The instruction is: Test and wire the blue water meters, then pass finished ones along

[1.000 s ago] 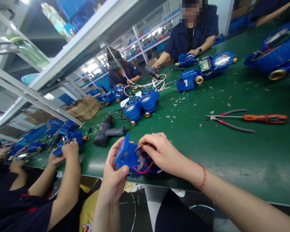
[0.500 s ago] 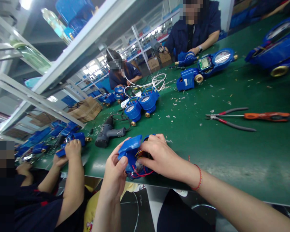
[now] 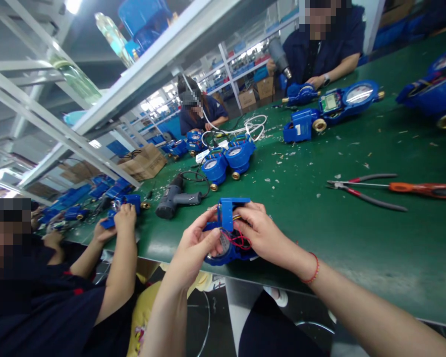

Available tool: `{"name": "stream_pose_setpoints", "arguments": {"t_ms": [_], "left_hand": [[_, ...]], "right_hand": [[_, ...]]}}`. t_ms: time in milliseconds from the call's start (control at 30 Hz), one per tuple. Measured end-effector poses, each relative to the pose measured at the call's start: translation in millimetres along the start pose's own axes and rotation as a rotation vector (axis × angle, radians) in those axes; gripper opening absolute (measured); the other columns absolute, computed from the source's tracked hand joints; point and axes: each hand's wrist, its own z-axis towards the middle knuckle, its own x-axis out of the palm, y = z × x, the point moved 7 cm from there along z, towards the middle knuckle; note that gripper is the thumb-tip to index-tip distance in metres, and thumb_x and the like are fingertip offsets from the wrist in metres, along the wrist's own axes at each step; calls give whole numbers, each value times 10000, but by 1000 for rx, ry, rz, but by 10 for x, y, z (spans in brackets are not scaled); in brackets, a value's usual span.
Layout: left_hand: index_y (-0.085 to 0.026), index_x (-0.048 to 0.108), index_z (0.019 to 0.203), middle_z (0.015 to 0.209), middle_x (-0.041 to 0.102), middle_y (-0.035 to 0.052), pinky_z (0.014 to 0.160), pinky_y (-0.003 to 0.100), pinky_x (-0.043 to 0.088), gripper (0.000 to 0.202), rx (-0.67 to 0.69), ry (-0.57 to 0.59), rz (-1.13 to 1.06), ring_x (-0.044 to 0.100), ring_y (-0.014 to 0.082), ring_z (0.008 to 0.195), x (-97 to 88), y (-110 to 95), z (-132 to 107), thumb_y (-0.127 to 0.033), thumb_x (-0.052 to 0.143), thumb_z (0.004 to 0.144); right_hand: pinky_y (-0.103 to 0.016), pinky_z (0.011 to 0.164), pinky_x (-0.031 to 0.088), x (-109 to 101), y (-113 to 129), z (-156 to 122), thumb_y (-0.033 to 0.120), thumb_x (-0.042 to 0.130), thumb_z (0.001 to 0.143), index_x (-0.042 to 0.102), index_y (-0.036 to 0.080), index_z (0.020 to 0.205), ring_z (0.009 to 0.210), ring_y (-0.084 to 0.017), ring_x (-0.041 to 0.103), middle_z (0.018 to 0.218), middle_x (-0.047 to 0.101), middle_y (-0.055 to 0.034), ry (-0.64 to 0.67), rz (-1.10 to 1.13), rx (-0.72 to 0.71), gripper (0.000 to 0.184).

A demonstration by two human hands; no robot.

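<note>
Blue water meter [image 3: 216, 259] sits between both hands' fingers [image 3: 250, 214].

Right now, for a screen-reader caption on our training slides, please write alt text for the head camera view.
The left hand and right hand hold a blue water meter with red wires exposed, above a green workbench. Other blue meters, a grey power drill and pliers lie on the bench, and a co-worker sits across it.

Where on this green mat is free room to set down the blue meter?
Most room: the green mat right of your right hand, below the pliers and orange-handled screwdriver. Crowded: the far middle, around the drill, the paired blue meters and white cables.
</note>
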Motion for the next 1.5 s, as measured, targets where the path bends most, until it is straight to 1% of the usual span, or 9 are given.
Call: {"name": "stream_pose_setpoints", "arguments": {"t_ms": [100, 367, 500, 700, 867, 1000, 1200, 1333, 1500], "left_hand": [[-175, 537, 1253, 876, 594, -5, 411, 157, 392, 666, 4, -52, 31, 509, 17, 441, -19, 21, 16, -332, 798, 661], [-134, 555, 986, 540, 529, -60, 451, 170, 357, 448, 52, -24, 92, 465, 63, 452, 138, 9, -20, -421, 742, 698], [-160, 572, 1034, 838, 616, 40, 558, 217, 457, 469, 155, -63, 92, 594, 137, 675, 136, 36, -164, -427, 748, 691], [-271, 258, 1421, 1401, 430, 128, 1029, 398, 407, 1151, 219, -292, 89, 455, 321, 1268, 107, 309, -582, -521, 855, 468], [-277, 318, 1324, 1358, 457, 134, 954, 405, 480, 938, 226, -596, 10, 545, 310, 1182, 164, 516, -816, -387, 846, 556], [-257, 400, 1215, 1290, 468, 117, 949, 429, 470, 760, 311, -711, 75, 538, 304, 1151, 143, 665, -923, -375, 812, 587], [-317, 355, 1182, 1342, 401, 104, 887, 431, 491, 756, 477, -720, 26, 547, 298, 1121, 13, 913, -1036, -428, 814, 592], [-381, 375, 1150, 1316, 451, 45, 886, 392, 501, 784, 440, -652, -48, 547, 276, 1144, -83, 994, -985, -493, 841, 530], [-364, 395, 1188, 1379, 454, 63, 1013, 418, 436, 837, 315, -505, -226, 476, 305, 1271, -145, 1026, -751, -494, 855, 501]], "right_hand": [[-367, 859, 340, -13, -8, -15, 106, 513, 889, 594, 146, 801, 959, -198, 519, 877, 610, -31, 14, 12, -44, 126], [-362, 882, 356, -47, 35, -56, 212, 559, 891, 612, 175, 812, 872, -171, 544, 842, 647, -8, 52, -14, -217, 102], [-371, 859, 354, -19, 54, -92, 143, 534, 875, 600, 163, 752, 859, -174, 529, 784, 608, -11, -17, -138, -301, 141], [-372, 781, 291, 137, 373, -292, 144, 538, 875, 561, 184, 715, 773, -182, 421, 738, 566, -24, -31, -428, -599, 167], [-362, 774, 312, 243, 518, -430, 146, 499, 906, 548, 180, 683, 773, -179, 430, 767, 601, -23, 6, -485, -713, 231], [-396, 864, 332, 158, 442, -494, 129, 482, 906, 626, 173, 994, 942, -209, 462, 1040, 628, -49, 23, -457, -588, 175], [-502, 1058, 321, 0, 125, -453, 100, 471, 852, 336, 245, 1413, 1337, -264, 257, 1444, 333, -92, 101, -356, -185, 595], [-415, 1064, 395, 119, -40, -422, 147, 530, 817, 278, 245, 1419, 1308, -211, 359, 1435, 337, -89, 129, -273, -31, 660], [-466, 1033, 416, 138, -57, -521, 68, 442, 800, 315, 214, 1380, 1282, -246, 357, 1390, 308, -129, -142, -335, 19, 611]]}}
